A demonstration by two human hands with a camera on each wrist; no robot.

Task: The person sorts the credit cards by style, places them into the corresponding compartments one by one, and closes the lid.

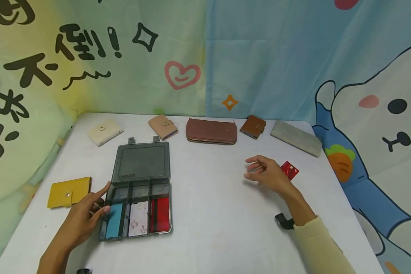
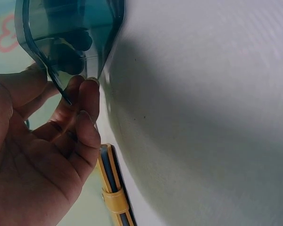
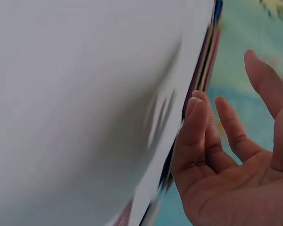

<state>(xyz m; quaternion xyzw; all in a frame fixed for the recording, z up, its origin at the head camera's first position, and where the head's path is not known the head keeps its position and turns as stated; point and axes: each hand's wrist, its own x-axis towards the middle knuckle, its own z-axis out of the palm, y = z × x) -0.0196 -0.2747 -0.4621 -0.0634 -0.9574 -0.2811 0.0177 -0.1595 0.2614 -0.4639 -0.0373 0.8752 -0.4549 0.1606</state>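
Note:
On the table's left side lies a dark translucent compartment box (image 1: 170, 213), its lid (image 1: 144, 161) swung back. A blue card (image 1: 114, 221), a white patterned card (image 1: 138, 219) and a red card (image 1: 163, 214) sit in its front compartments. My left hand (image 1: 83, 213) holds the box by its left side, thumb at the rim; the left wrist view shows curled fingers (image 2: 87, 129) at the box's corner. My right hand (image 1: 268, 175) is above the table at right, fingers loosely bent, nothing in them. Beside its wrist lies another red card (image 1: 290, 170), partly hidden by the hand.
A yellow wallet (image 1: 63, 192) lies left of the box. Along the back are a cream wallet (image 1: 105, 132), a beige wallet (image 1: 162, 126), a maroon long wallet (image 1: 211, 131), a brown wallet (image 1: 253, 126) and a grey long wallet (image 1: 296, 137). A printed curtain (image 1: 260, 57) hangs behind.

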